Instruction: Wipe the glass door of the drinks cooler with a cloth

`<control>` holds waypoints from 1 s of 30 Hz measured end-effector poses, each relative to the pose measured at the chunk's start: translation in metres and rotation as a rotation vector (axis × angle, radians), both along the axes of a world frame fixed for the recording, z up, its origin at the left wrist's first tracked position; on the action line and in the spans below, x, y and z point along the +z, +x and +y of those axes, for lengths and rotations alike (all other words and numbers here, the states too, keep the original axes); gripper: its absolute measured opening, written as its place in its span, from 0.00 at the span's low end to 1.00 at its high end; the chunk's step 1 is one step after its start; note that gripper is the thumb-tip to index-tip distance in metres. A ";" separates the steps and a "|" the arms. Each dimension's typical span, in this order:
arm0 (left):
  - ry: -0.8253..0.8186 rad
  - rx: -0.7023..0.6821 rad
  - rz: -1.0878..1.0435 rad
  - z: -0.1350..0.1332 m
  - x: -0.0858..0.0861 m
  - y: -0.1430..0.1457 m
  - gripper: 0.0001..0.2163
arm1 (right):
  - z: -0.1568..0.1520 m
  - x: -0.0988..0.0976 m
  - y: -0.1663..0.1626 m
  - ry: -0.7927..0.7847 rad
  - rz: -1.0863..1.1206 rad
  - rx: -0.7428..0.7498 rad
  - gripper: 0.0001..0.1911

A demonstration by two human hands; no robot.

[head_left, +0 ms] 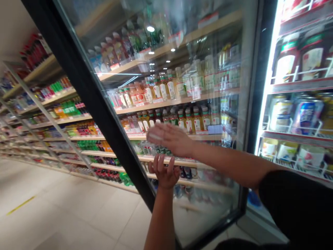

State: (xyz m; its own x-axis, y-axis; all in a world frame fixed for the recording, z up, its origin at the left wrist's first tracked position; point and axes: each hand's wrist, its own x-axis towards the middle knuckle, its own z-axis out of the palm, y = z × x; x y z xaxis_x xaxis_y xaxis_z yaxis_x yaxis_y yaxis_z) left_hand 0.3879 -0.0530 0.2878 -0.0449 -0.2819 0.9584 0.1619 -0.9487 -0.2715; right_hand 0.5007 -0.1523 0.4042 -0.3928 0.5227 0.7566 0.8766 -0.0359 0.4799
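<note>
A glass fridge door (208, 194) with a black frame stands swung open in front of me. My right hand (173, 139) reaches across the pane from the right, held flat and blurred by motion. A pale patch shows at its fingertips; whether it is a cloth or a reflection I cannot tell. Just below it, my left hand (165, 172) is raised with its fingers spread and curving upward. Nothing shows in it. It is close to the pane near the door's black edge (104, 107); contact is unclear.
Through the glass I see shelves of juice bottles (189, 121). On the right, the lit fridge (293, 139) holds bottles and cans (307, 116) in wire racks. Long drink shelves (78, 139) run off to the left above a tiled floor (78, 211) with a yellow strip (20, 205).
</note>
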 end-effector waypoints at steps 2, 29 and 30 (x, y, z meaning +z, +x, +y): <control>-0.024 -0.008 0.007 0.001 0.000 -0.002 0.20 | -0.007 -0.026 0.007 -0.212 -0.197 0.124 0.24; -0.100 0.221 0.198 -0.007 0.011 0.003 0.30 | -0.111 -0.180 0.093 0.502 0.768 -0.315 0.33; -0.097 0.207 0.198 -0.007 0.011 0.003 0.30 | -0.110 -0.197 0.088 0.440 0.730 -0.317 0.34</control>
State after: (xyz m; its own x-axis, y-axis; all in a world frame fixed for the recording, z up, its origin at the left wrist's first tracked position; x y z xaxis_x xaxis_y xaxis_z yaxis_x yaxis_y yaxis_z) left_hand 0.3911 -0.0603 0.2987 0.1945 -0.1720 0.9657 0.3074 -0.9242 -0.2266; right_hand 0.5884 -0.2619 0.2075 0.3753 0.1293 0.9178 0.8751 -0.3757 -0.3050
